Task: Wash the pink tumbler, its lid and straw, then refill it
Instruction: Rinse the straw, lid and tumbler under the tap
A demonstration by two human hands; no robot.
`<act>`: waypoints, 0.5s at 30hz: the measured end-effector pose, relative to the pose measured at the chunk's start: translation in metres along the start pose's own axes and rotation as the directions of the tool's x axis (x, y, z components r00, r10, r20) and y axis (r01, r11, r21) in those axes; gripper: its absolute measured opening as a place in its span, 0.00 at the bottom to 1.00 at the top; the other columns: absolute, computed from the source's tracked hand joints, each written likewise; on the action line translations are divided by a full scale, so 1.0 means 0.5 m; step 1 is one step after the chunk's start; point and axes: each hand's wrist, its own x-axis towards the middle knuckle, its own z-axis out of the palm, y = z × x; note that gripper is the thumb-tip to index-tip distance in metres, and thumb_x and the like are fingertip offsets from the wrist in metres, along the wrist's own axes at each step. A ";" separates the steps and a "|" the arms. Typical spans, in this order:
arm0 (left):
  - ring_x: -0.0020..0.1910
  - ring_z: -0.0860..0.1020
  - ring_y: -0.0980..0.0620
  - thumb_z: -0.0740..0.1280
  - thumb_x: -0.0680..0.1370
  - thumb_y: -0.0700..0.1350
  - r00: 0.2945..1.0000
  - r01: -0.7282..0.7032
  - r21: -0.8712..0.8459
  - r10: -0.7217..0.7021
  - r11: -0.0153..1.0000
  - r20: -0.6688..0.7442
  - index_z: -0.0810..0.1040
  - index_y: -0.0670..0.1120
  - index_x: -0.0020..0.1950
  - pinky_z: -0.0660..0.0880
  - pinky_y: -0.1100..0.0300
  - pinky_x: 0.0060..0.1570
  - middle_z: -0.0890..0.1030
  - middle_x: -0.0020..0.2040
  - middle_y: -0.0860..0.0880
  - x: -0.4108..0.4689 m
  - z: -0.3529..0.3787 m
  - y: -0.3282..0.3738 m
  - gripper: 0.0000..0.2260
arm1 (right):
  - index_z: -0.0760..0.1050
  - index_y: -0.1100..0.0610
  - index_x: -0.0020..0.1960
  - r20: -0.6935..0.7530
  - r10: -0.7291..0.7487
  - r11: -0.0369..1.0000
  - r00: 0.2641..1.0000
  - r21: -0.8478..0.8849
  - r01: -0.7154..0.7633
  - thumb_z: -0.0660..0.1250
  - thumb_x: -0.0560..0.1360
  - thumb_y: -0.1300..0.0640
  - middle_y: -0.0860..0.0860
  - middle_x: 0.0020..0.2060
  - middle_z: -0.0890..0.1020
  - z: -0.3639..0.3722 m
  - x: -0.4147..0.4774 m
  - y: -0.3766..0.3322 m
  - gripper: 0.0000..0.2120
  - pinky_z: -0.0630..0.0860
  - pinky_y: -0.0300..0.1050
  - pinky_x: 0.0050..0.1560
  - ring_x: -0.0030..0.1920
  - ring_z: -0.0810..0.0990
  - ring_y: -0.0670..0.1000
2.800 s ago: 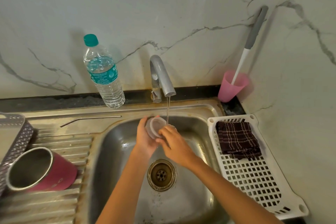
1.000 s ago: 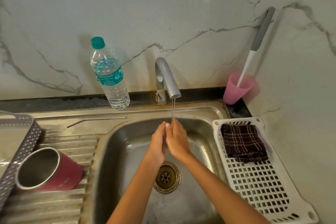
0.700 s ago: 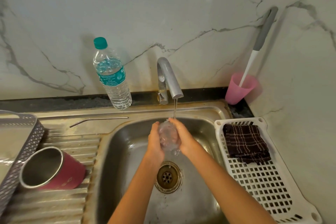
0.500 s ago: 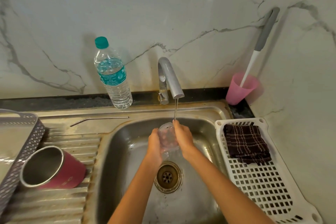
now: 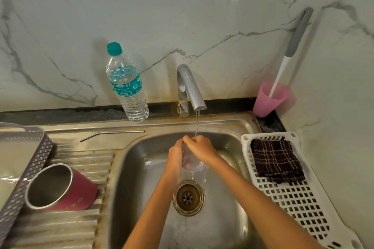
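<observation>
Left hand (image 5: 175, 159) and right hand (image 5: 199, 147) clasp the lid (image 5: 191, 162) under the tap (image 5: 190, 89), centre frame; tumbler (image 5: 60, 188) lies empty lower left, refill pending.

There is one pink tumbler (image 5: 60, 187), one metal straw (image 5: 113, 133), one clear lid (image 5: 191, 164), one water bottle (image 5: 127, 87), one tap (image 5: 189, 87), one pink cup (image 5: 269, 101), one brush (image 5: 291, 46), one white tray (image 5: 303, 204), one checked cloth (image 5: 277, 160), one grey basket (image 5: 30, 163) and one drain (image 5: 188, 198). Two hands show: the left hand (image 5: 175, 157) and the right hand (image 5: 200, 148).
</observation>
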 end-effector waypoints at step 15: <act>0.43 0.80 0.47 0.55 0.83 0.56 0.988 -0.110 0.162 0.125 0.981 -0.090 0.80 0.44 0.48 0.77 0.52 0.46 0.82 0.44 0.44 0.013 -0.009 0.009 0.20 | 0.76 0.57 0.48 0.082 0.187 0.946 0.979 0.253 -0.202 0.59 0.78 0.49 0.55 0.43 0.80 0.011 0.002 -0.008 0.13 0.76 0.50 0.52 0.46 0.80 0.55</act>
